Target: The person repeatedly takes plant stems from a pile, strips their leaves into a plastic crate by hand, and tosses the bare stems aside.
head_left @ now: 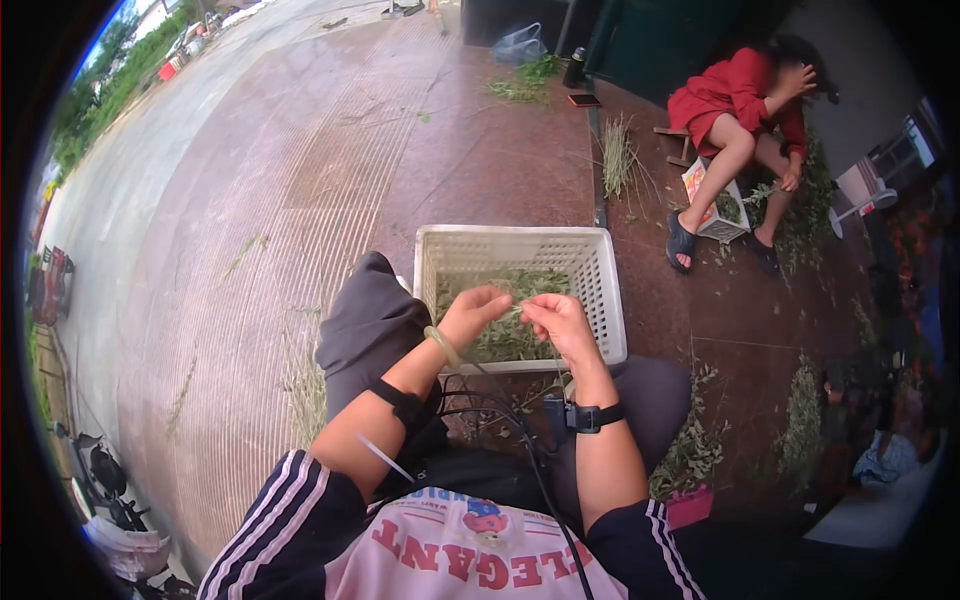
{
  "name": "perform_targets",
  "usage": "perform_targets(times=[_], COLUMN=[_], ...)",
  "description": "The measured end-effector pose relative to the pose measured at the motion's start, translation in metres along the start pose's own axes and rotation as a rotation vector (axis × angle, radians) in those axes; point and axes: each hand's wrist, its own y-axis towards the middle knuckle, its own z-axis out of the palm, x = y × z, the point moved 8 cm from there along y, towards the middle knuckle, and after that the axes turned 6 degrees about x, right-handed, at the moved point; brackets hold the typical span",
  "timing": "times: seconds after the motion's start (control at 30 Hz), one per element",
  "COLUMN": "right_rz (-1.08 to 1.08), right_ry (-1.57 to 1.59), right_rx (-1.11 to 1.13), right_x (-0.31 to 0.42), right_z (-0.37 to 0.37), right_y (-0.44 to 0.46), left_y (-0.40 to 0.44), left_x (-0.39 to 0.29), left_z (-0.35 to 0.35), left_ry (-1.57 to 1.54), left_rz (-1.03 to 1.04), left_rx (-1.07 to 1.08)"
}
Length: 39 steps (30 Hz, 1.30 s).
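Head view: left hand point(478, 312) and right hand point(560, 325) meet mid-frame, thumb and fingers of each pinched together, apparently on one thin green sprig point(516, 309). Sprig sits above the white crate point(590, 290), whose floor bears loose leaves point(512, 348). Step in hand, judged: picking the sprig apart by fingertip. Next move calls for a firm pinch on both sides, kept over the crate. Hard to make out: sprig's extent, largely covered by fingers; palms hidden; crate's near-left corner behind left forearm; right frame edge dark, blurred.
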Motion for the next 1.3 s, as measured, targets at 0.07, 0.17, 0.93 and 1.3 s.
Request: perform_targets(times=[0.07,0.17,0.93,1.3], right_rz=[-0.004,-0.006,0.01,0.07], right_ry=[-0.028,-0.083,-0.354,-0.074], right_rx=[0.006,0.002,0.053,0.02], right_x=[-0.004,-0.009,0.0,-0.003], right_z=[-0.001,-0.002,0.005,-0.003], right_y=[0.003,0.004,-0.003,-0.003], left_y=[-0.002,-0.002,-0.007,-0.007], left_x=[-0.004,-0.002,-0.007,-0.022], left_z=[0.004,0.004,-0.041,-0.004], left_ry=[0.042,0.051,-0.083,0.006], left_rz=[0.021,0.05,0.1,0.076], left_rx=[0.013,0.017,-0.316,-0.108])
